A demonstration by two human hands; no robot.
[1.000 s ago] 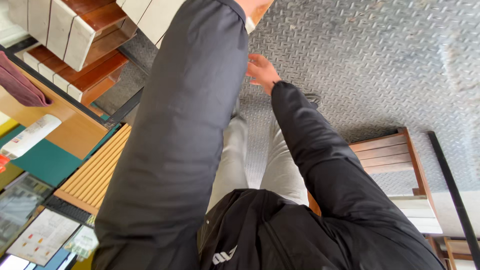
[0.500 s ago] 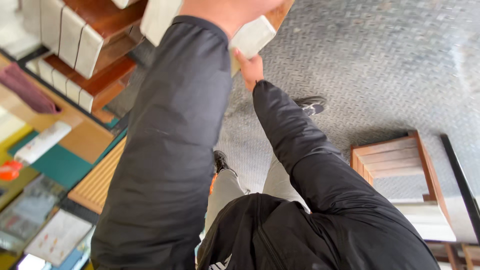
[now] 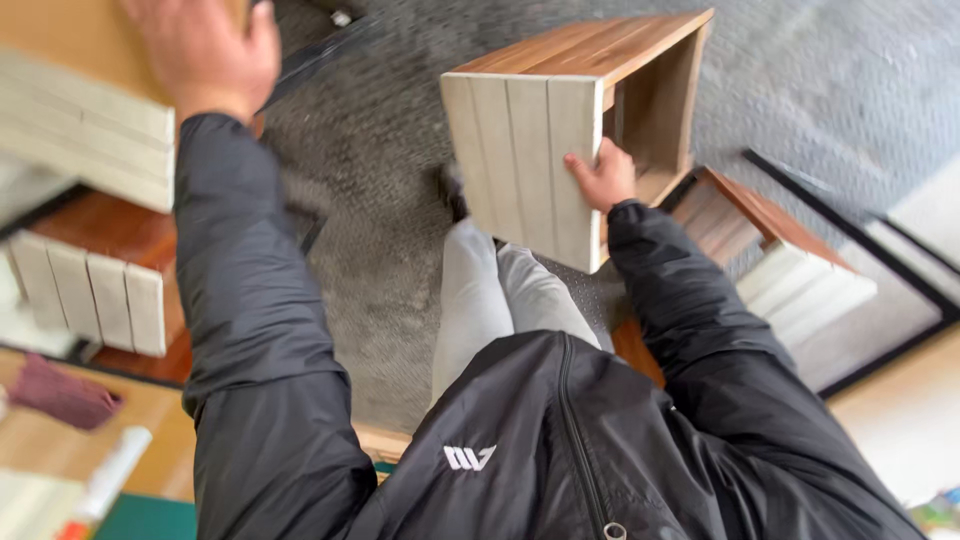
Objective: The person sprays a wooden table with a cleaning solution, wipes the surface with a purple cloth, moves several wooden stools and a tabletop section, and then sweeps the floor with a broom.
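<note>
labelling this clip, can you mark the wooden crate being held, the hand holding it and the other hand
wooden crate (image 3: pixel 520 150), head view, on its pale slatted side
right hand (image 3: pixel 600 175), head view, on the back of the hand gripping the crate's edge
left hand (image 3: pixel 205 50), head view, on the back of the raised, blurred hand

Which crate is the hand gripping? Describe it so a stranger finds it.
Start at the grey textured floor in the middle of the view. Above the person's grey trousers is a wooden crate, its edge gripped by the right hand. Unlike the stacked crates on the left, it is apart from them and shows its open, empty inside.
</note>
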